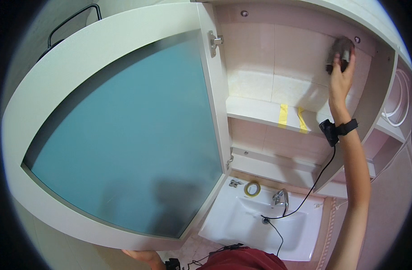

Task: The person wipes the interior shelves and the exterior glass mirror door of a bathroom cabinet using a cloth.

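Observation:
My right hand (342,72) reaches high into an open wall cabinet and grips a wadded dark grey cloth (339,50). The cloth is at the upper right of the tiled back (303,54), close to a screw hole in the rail; whether it presses on the surface cannot be seen. Swung out to the left is the cabinet door (91,50), a white frame around a blue-tinted glass panel (131,135). At its bottom edge, my left hand (143,257) holds on, its fingers partly hidden by the frame.
Two yellow tape strips (283,115) cross the middle shelf (250,106). Below stands a white washbasin (219,219) with a chrome faucet (281,199) and a tape roll (252,189). A black cable (314,185) hangs from my right wrist. Side shelves hold a coiled white cable (400,101).

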{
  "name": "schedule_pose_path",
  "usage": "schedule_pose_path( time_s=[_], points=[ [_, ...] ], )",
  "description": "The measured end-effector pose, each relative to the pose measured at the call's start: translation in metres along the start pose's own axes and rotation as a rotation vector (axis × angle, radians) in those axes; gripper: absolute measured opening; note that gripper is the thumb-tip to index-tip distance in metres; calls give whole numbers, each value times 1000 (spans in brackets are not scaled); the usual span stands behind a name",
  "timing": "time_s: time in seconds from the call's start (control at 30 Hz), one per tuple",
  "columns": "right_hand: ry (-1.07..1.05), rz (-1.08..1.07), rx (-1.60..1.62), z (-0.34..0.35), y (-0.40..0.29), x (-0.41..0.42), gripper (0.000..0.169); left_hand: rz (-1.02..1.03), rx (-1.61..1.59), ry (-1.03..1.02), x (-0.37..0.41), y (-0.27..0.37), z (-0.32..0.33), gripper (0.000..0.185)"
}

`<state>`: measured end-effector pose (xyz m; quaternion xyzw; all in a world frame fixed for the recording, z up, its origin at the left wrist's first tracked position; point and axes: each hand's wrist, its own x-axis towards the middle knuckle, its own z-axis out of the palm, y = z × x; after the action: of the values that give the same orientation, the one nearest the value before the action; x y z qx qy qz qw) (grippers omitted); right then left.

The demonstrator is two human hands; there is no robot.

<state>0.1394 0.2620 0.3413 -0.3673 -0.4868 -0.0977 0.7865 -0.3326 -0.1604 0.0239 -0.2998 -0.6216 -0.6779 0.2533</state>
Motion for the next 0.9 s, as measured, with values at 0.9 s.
schedule_pose_path(
  time_s=[0.9],
  points=[
    [-1209,-1123,-550,118,-29,-36,58,-37,79,93,-9,34,9,47]
  ],
)
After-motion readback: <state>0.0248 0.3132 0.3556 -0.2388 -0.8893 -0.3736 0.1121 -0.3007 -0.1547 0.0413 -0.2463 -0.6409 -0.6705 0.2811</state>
